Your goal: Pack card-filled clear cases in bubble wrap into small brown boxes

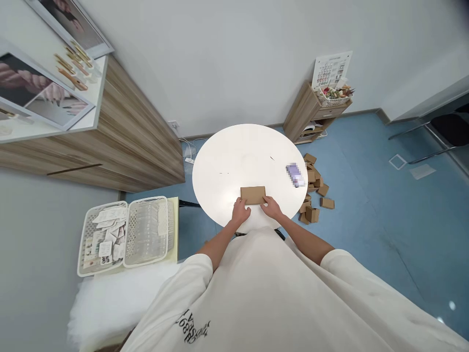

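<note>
A small brown cardboard box [252, 195], with its lid closed, lies near the front edge of the round white table [240, 151]. My left hand [241, 211] grips its near left corner, thumb pointing inward along the front. At the near right corner, my right hand [271, 208] holds the box in the same way. The undersides of the fingers are hidden. To the right on the tabletop is a purple, pixelated item [295, 175] whose kind I cannot make out.
Several brown boxes [312, 214] are heaped on the blue floor right of the table. White plastic baskets [146, 232], one holding packets, stand at the left. A wooden cabinet [142, 122] flanks the table's left; a small shelf unit [298, 112] stands behind right.
</note>
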The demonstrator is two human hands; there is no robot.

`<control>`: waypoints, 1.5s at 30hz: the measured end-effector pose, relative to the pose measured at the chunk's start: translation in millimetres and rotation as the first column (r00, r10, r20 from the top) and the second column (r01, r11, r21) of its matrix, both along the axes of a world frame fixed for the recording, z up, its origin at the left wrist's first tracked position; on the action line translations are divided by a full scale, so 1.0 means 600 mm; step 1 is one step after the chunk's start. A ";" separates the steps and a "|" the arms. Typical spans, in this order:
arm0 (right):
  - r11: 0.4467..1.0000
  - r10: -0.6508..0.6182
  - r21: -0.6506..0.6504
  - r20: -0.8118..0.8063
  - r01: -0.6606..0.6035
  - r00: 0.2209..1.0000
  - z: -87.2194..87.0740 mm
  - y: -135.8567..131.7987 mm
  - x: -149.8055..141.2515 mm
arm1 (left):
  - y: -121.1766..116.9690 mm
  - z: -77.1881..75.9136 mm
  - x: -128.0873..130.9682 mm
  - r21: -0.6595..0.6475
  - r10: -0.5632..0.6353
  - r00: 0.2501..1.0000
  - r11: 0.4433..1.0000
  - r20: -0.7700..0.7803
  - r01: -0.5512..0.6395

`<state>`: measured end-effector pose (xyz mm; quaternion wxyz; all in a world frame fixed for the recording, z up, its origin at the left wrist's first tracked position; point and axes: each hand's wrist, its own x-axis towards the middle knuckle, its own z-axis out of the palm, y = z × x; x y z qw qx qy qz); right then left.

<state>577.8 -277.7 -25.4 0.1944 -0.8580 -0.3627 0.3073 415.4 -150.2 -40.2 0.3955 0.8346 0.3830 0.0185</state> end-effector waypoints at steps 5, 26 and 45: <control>0.996 -0.045 0.073 0.001 0.045 0.999 -0.008 -0.021 0.046 | -0.021 0.003 0.046 -0.005 0.036 0.999 0.999 0.016 -0.036; 0.925 -0.329 0.225 0.065 0.307 0.942 0.017 -0.362 0.379 | -0.304 0.045 0.442 0.059 -0.174 0.981 0.984 0.084 0.169; 0.768 -0.588 0.344 0.043 0.540 0.808 0.112 -0.449 0.588 | -0.369 0.126 0.714 -0.066 -0.256 0.930 0.957 0.264 0.283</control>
